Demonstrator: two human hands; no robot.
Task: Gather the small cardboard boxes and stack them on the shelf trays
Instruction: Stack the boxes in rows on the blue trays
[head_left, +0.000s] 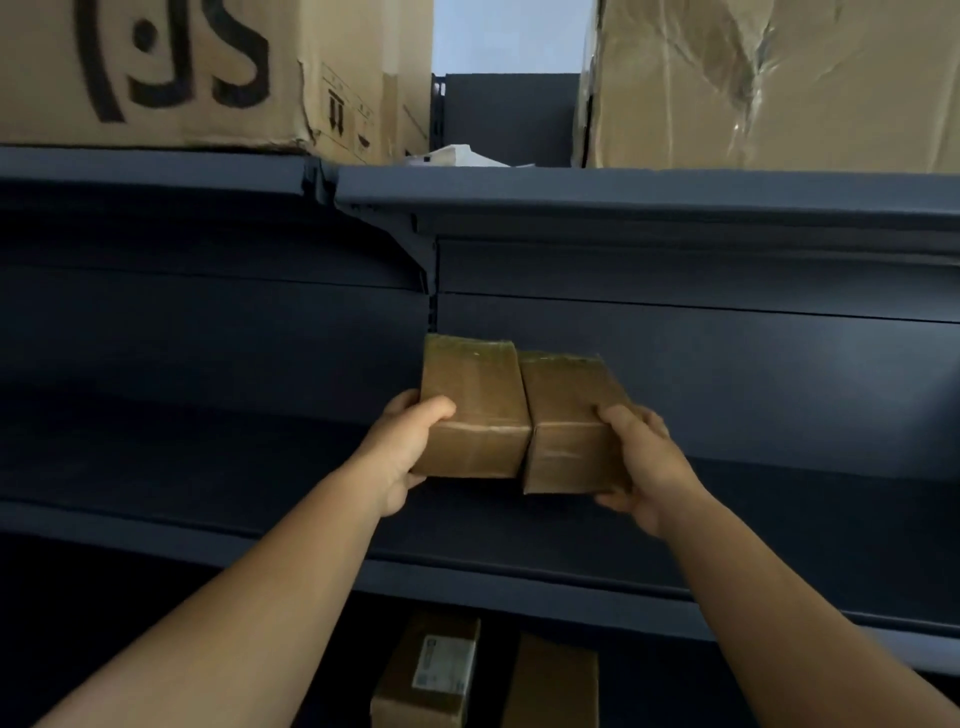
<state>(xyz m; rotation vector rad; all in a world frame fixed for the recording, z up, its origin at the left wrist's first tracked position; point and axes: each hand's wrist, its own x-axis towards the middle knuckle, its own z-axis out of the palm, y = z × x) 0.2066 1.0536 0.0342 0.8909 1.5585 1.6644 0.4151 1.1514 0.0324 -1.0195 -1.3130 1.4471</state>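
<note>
Two small taped cardboard boxes sit side by side over the dark shelf tray (779, 499). My left hand (402, 447) grips the near left corner of the left box (475, 410). My right hand (641, 462) grips the near right corner of the right box (569, 415). The two boxes touch along their inner sides. Their near ends are slightly raised; I cannot tell whether their far ends rest on the tray. Below the tray's front lip, two more small boxes stand on a lower level: one with a white label (428, 670) and a plain one (553, 686).
Large cardboard cartons stand on the upper shelf, one at the left (182, 73) with big black lettering and one at the right (779, 83) wrapped in plastic film. The upper shelf edge (623, 192) overhangs the tray. Dark bare tray surface spreads left and right of the boxes.
</note>
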